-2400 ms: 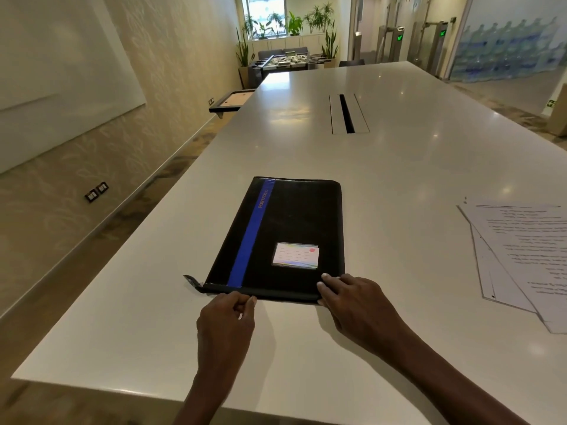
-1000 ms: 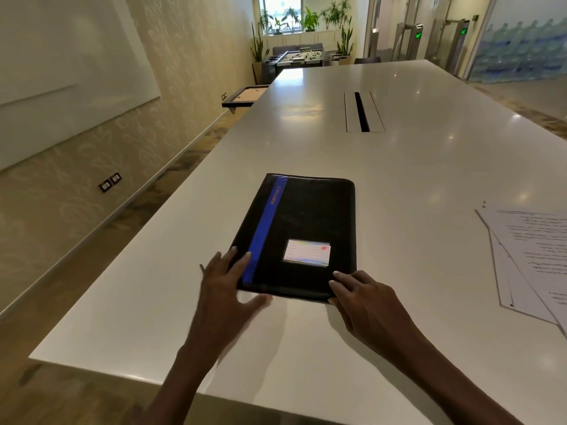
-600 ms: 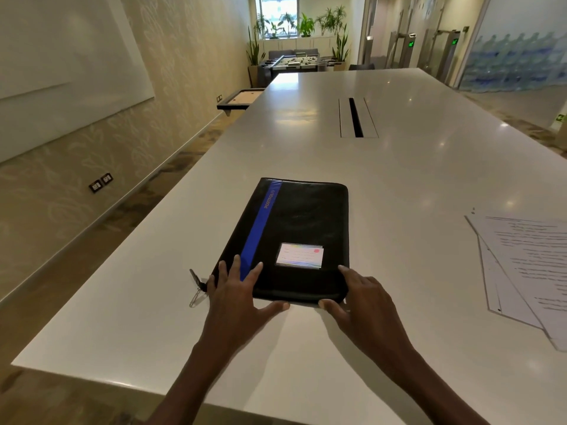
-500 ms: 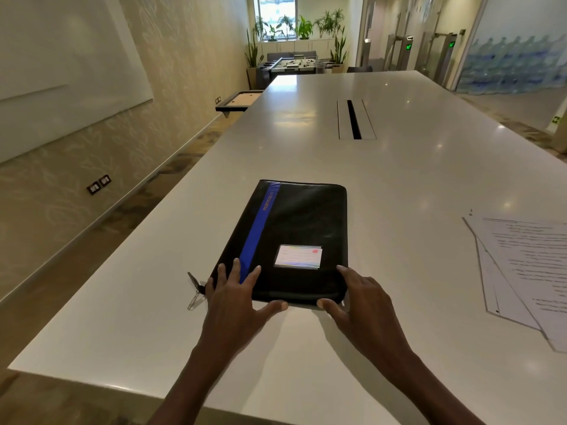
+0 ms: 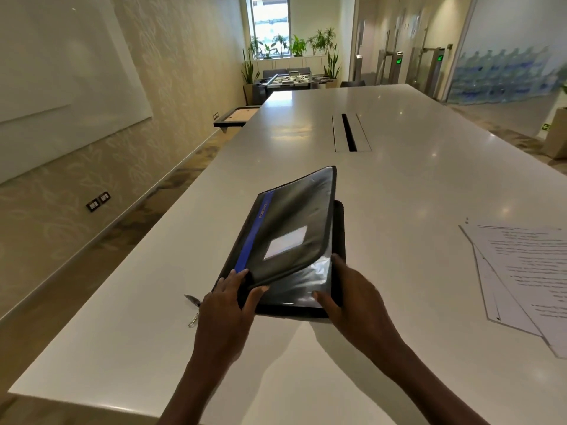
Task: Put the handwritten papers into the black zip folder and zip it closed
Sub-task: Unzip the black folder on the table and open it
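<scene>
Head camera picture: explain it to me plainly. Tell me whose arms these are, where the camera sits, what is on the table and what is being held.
There is no machine here. A person wears one wide-angle camera on the head, looking forward and down, so the two bare arms coming in from the bottom edge are their own.

A long white table fills the view. On it lies a black zip folder with a blue stripe. The left hand lifts the near edge of its top cover, which is raised along the right side, while the right hand grips the near right corner. A zip pull with a metal clip trails off the near left corner.

The handwritten papers lie loosely stacked to the right, untouched.
</scene>
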A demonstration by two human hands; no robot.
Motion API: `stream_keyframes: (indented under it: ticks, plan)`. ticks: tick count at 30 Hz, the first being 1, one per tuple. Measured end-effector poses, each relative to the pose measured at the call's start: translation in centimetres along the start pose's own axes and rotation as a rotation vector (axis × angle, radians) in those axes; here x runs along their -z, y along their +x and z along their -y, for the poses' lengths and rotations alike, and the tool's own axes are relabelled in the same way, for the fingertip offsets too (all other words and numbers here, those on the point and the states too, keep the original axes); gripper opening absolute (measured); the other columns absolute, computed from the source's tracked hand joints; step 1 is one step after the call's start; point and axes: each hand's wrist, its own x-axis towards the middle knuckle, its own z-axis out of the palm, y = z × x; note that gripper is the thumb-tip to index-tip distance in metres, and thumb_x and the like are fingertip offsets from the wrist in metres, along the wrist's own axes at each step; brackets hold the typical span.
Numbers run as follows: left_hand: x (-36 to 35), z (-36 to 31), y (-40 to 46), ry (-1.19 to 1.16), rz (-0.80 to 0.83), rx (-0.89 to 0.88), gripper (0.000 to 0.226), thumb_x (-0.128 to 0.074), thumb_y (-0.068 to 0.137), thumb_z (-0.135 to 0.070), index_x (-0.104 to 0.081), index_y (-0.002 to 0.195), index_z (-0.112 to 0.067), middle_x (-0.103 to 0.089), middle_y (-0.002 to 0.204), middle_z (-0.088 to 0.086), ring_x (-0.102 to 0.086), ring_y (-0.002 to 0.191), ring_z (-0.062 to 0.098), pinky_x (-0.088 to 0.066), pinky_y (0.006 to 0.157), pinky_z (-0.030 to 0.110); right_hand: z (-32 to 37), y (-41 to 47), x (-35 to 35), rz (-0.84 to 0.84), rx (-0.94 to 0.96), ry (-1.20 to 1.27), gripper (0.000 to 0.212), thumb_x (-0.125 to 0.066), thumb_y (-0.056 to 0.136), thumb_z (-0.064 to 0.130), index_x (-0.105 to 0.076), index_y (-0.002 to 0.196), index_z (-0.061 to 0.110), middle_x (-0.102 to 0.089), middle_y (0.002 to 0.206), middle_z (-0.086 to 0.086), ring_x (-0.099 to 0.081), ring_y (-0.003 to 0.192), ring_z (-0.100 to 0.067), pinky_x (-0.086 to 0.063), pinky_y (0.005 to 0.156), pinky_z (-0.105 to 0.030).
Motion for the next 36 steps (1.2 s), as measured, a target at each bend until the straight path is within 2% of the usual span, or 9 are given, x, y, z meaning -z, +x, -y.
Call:
stream_keyframes:
  ticks: [2,4,7,10,15,21,26,31,36]
  plan:
    - [0.4,-0.1,0.2,-0.091,-0.058,-0.017,0.049,-0.044,0.087,-0.065,-0.06,0.12,-0.034,-0.067,0.096,-0.017,-0.068,0.089,0.007,-0.054,0.07,0.017,-0.5,0.0,-0.8,0.092,0.043,-0.09,0.07,-0.058,0.094,0.046,-0.031,0.153,0.02,-0.038,0.156,0.003,-0.036,0.142,-0.013,-0.03,0.11,-0.022]
    - [0.8,0.0,0.5,-0.152,-0.122,-0.009,0.046,-0.044,0.087,-0.063,-0.063,0.118,-0.035,-0.061,0.082,-0.029,-0.064,0.077,-0.005,-0.046,0.058,0.007,-1.0,0.0,-1.7,0.178,0.06,-0.18,0.073,-0.053,0.095,0.05,-0.025,0.155,0.02,-0.023,0.162,0.003,-0.02,0.149,-0.01,-0.023,0.118,-0.026]
    - [1.1,0.7,1.1,-0.209,-0.202,0.022,0.04,-0.044,0.092,-0.061,-0.067,0.111,-0.034,-0.064,0.073,-0.029,-0.062,0.076,-0.008,-0.046,0.055,0.012,-1.7,0.0,-2.6,0.231,0.057,-0.243,0.073,-0.044,0.097,0.055,-0.021,0.156,0.018,-0.017,0.164,0.001,-0.017,0.15,-0.013,-0.02,0.12,-0.028]
    - [1.2,1.4,1.7,-0.221,-0.262,0.071,0.034,-0.042,0.094,-0.057,-0.067,0.095,-0.035,-0.065,0.068,-0.024,-0.061,0.072,-0.003,-0.039,0.051,0.013,-2.1,0.0,-2.8,0.235,0.076,-0.29,0.071,-0.038,0.097,0.058,-0.028,0.154,0.018,-0.019,0.164,-0.001,-0.018,0.15,-0.014,-0.018,0.119,-0.027]
    - [1.3,1.8,1.9,-0.297,-0.384,0.114,0.04,-0.043,0.1,-0.045,-0.051,0.064,-0.028,-0.05,0.052,0.003,-0.047,0.051,0.015,-0.03,0.044,0.022,-2.4,-0.2,-2.8,0.281,0.087,-0.319,0.079,-0.035,0.094,0.067,-0.03,0.153,0.016,-0.016,0.164,-0.005,-0.015,0.151,-0.017,-0.02,0.12,-0.03]
    - [2.1,2.7,2.5,-0.232,-0.451,0.205,0.037,-0.042,0.103,-0.023,-0.048,0.069,-0.009,-0.049,0.057,0.005,-0.048,0.056,0.011,-0.034,0.052,0.027,-2.8,-0.4,-3.2,0.307,0.094,-0.341,0.08,-0.041,0.093,0.064,-0.024,0.155,0.015,-0.011,0.165,-0.005,-0.009,0.152,-0.018,-0.012,0.119,-0.027]
    - [2.6,3.6,2.7,-0.208,-0.462,0.29,0.029,-0.043,0.103,-0.016,-0.052,0.079,-0.002,-0.051,0.064,0.006,-0.048,0.061,0.022,-0.033,0.054,0.033,-2.8,-0.5,-3.5,0.3,0.073,-0.349,0.078,-0.038,0.094,0.064,-0.023,0.155,0.018,-0.005,0.165,-0.008,-0.001,0.152,-0.021,-0.006,0.118,-0.027]
    - [2.6,4.7,3.3,-0.221,-0.484,0.441,0.032,-0.043,0.103,-0.02,-0.049,0.079,0.0,-0.049,0.065,0.007,-0.048,0.064,0.027,-0.03,0.051,0.032,-2.5,-0.9,-3.6,0.289,-0.022,-0.339,0.077,-0.039,0.092,0.068,-0.022,0.155,0.027,0.006,0.164,-0.014,0.009,0.151,-0.029,-0.021,0.119,-0.039]
    - [2.6,5.3,3.7,-0.243,-0.495,0.517,0.03,-0.043,0.103,-0.02,-0.05,0.084,0.002,-0.053,0.074,0.014,-0.05,0.068,0.027,-0.034,0.049,0.028,-2.3,-0.7,-3.5,0.315,-0.053,-0.313,0.075,-0.043,0.092,0.065,-0.023,0.155,0.028,0.006,0.164,-0.016,0.008,0.151,-0.029,-0.031,0.116,-0.04]
